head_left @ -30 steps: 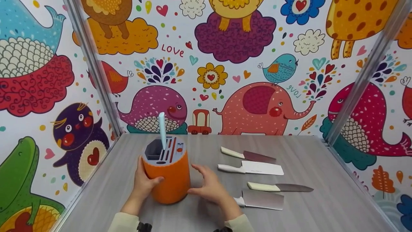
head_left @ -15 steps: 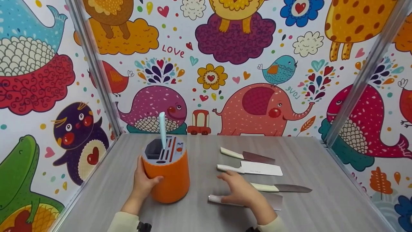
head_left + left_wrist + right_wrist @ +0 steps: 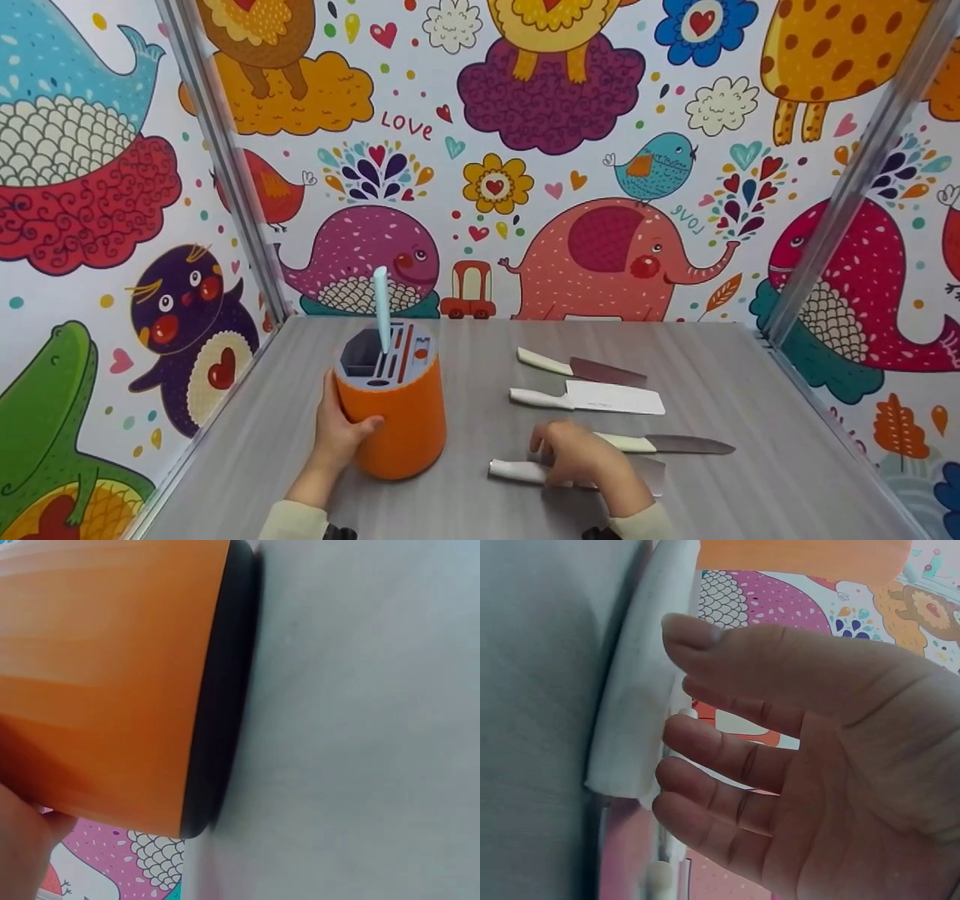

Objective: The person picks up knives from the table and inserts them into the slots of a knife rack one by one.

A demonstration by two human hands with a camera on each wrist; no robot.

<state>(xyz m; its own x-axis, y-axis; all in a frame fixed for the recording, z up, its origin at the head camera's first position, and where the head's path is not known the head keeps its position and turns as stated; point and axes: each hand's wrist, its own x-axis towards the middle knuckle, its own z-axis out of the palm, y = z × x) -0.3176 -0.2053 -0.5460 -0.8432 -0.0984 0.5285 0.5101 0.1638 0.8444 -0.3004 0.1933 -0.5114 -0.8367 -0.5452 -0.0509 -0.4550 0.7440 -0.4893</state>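
My left hand wraps the left side of an orange knife block, thumb across its front. The block stands upright on the table, and its dark base shows in the left wrist view. A pale blue handle sticks up from its slotted grey top. Over the nearest cleaver hovers my right hand, hiding part of it. In the right wrist view the bent fingers and the thumb stand apart, beside the cleaver's white handle, not closed round it.
Three more knives lie to the right: a long pale-handled knife, a white-bladed cleaver and, farther back, a dark-bladed knife. Printed wall panels enclose the grey table at the back and sides.
My right hand has left the block's right side, moved right and come down over the nearest cleaver, its fingers bending more. My left hand and the knife block have stayed put.
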